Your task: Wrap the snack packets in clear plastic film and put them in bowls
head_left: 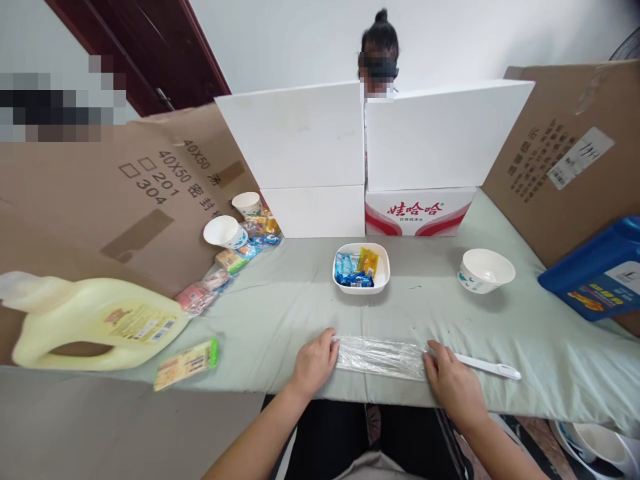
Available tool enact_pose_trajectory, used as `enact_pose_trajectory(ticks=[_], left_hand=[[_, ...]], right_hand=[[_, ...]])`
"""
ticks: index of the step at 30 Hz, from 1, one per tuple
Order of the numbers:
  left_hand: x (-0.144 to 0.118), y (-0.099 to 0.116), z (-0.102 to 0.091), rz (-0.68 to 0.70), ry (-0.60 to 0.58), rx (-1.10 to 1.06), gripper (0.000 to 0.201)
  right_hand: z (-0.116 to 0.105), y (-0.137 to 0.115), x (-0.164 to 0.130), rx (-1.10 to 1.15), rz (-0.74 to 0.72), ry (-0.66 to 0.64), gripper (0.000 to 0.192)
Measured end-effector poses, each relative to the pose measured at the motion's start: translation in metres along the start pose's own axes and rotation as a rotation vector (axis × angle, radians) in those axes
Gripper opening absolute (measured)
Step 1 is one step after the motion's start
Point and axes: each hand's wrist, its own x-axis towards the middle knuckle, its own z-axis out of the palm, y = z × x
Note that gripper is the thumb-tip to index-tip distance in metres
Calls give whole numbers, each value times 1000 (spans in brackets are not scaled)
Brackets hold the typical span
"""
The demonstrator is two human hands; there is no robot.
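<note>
A flat strip of crinkled clear plastic film [380, 357] lies along the front of the table, between my two hands. My left hand [315, 365] pinches its left end, thumb and fingers closed. At the other end my right hand [454, 381] grips the film the same way. A white plastic handle [490, 366] sticks out to the right from behind my right hand; its other end is hidden. Farther back, a white bowl-like dish [383, 267] holds several small blue and yellow packets [356, 267].
A paper bowl [485, 270] stands at right, near a blue jug [597, 273]. On the left are a pale yellow jug [100, 313], a toothpick pack [187, 363], paper cups [225, 232] and snack packets [203, 290]. White boxes [310, 147] screen the back; a person [380, 40] is behind.
</note>
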Motion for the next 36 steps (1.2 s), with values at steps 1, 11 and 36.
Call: enact_pose_trajectory(ticks=[1,11,36], left_hand=[[0,1,-3,1,41,3,22],[-15,75,3,230,96,-105,47],[-24,96,-6,351,-163,-244,39]], right_hand=[[-4,1,1,7,-18,34,32],[-15,-37,5,41,-575,-63,74],[-98,-4,-29,399,-685,-163,24]])
